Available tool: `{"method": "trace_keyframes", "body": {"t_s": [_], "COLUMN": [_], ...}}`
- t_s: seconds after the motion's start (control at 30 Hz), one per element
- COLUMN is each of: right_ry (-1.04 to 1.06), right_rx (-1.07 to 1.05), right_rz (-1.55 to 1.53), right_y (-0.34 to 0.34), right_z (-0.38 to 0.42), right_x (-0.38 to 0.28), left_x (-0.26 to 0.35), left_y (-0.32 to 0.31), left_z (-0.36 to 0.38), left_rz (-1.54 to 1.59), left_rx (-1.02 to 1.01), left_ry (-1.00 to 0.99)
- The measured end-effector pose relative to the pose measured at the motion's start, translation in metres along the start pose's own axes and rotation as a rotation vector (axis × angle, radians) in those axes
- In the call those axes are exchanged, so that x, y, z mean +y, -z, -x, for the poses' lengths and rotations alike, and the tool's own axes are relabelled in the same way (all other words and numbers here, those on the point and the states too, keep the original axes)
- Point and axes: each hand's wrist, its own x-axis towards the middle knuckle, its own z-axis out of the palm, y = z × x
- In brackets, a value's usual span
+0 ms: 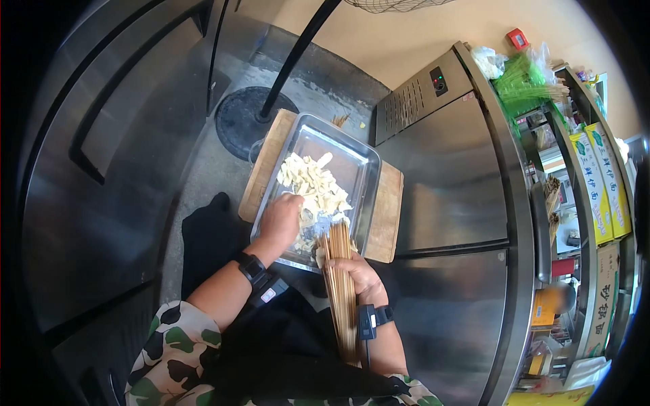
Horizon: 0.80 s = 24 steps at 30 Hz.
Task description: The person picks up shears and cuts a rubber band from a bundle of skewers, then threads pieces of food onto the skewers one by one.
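Note:
A rectangular metal tray [366, 177] lies on a wooden board, with a heap of pale, cream-coloured sliced pieces [313, 181] in it. Their exact kind I cannot make out. My left hand [282, 218] is at the near left side of the heap, fingers curled in among the pieces; what they pinch is hidden behind the hand. My right hand [360, 274] is wrapped round a thick bundle of bamboo skewers [340, 298] over the tray's near right corner. The skewers' upper ends point at the heap, and some pale pieces sit beside them.
The wooden board [391, 203] sticks out on both sides of the tray. Behind it stands a fan's round black base [237, 122] with a pole. Steel cabinet doors [115, 169] are close on the left; a steel fridge [447, 183] and packed shelves [596, 183] flank the right.

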Motion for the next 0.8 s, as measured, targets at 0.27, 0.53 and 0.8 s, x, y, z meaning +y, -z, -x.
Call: {"method": "trace_keyframes", "body": {"t_s": [0.27, 0.53, 0.8], "right_ry": [-0.008, 0.063, 0.031], "right_rx": [-0.043, 0.025, -0.008], "right_rz": [-0.074, -0.003, -0.009], "right_y": [0.003, -0.006, -0.001], "right_z": [0.001, -0.002, -0.005], "right_x": [0.001, 0.005, 0.005], "left_x": [-0.008, -0.010, 0.012], "left_y": [-0.014, -0.002, -0.003], "left_z": [0.003, 0.002, 0.027], "left_rz": [-0.331, -0.265, 1.219], "left_rx": [-0.214, -0.177, -0.368], "left_ry": [0.075, -0.006, 0.744]}}
